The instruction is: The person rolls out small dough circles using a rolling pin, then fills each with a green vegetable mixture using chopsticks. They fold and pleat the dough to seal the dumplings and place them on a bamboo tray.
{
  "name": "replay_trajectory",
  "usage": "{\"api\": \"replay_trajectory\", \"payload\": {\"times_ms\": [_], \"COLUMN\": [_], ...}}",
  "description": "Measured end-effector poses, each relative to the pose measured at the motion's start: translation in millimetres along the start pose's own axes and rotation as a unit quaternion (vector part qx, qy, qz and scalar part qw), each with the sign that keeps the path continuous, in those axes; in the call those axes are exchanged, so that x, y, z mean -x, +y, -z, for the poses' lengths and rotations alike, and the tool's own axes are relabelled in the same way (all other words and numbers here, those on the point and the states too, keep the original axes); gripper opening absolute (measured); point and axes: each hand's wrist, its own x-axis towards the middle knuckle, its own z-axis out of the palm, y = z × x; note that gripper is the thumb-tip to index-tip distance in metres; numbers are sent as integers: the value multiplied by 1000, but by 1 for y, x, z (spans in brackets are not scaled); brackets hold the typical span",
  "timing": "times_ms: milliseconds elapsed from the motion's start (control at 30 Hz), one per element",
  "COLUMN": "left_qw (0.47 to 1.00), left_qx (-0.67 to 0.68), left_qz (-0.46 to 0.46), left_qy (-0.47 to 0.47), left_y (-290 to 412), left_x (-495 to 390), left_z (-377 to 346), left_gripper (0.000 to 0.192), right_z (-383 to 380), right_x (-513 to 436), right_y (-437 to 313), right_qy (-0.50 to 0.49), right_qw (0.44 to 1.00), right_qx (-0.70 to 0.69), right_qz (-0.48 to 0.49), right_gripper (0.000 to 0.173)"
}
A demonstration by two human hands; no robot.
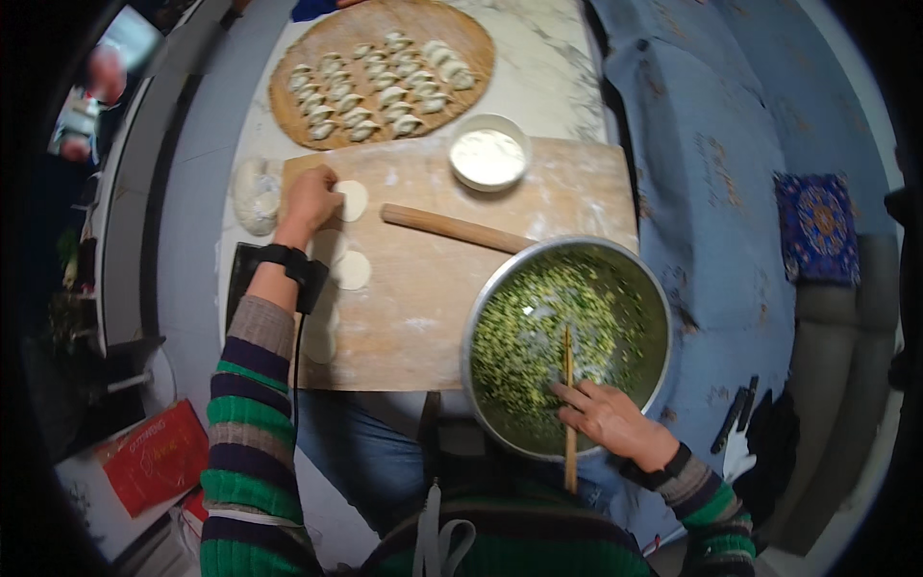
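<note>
My left hand (310,198) is at the left of the floured wooden board (418,310), its curled fingertips at the left edge of a round dough wrapper (354,201). Whether they grip it is hard to see. Below lies a second wrapper (352,270), and more pale rounds (321,339) sit in my arm's shadow. In my right hand (606,418) is a pair of wooden chopsticks (570,440), tips down in chopped green and yellow filling (533,346). A large metal bowl (660,303) holds this filling, at the board's near right corner.
A wooden rolling pin (454,227) lies across the board, its right end behind the bowl's rim. Beyond it stands a white bowl of flour (490,155). Rows of dumplings (382,86) cover a round wooden board (469,29) farther off. Bagged dough (256,195) rests at the left.
</note>
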Motion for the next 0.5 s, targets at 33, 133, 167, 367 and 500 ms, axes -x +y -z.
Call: {"api": "replay_trajectory", "payload": {"times_ms": [33, 133, 167, 367, 500], "left_qw": [1000, 988, 978, 948, 867], "left_qx": [-19, 20, 58, 306, 497], "left_qz": [23, 130, 167, 66, 18], "left_qy": [-9, -78, -108, -51, -34], "left_y": [-1, 2, 4, 26, 51], "left_x": [-3, -6, -5, 44, 126], "left_z": [1, 7, 10, 29, 64], "left_gripper": [26, 23, 20, 11, 17], "right_z": [-2, -3, -4, -6, -6], "right_x": [2, 9, 11, 23, 21], "right_y": [-1, -4, -5, -6, 5], "right_qy": [26, 126, 177, 392, 445], "right_qw": [999, 972, 958, 739, 720], "right_qx": [-37, -177, -193, -433, -399], "right_qz": [-21, -89, -120, -335, -352], "right_gripper": [17, 19, 15, 30, 25]}}
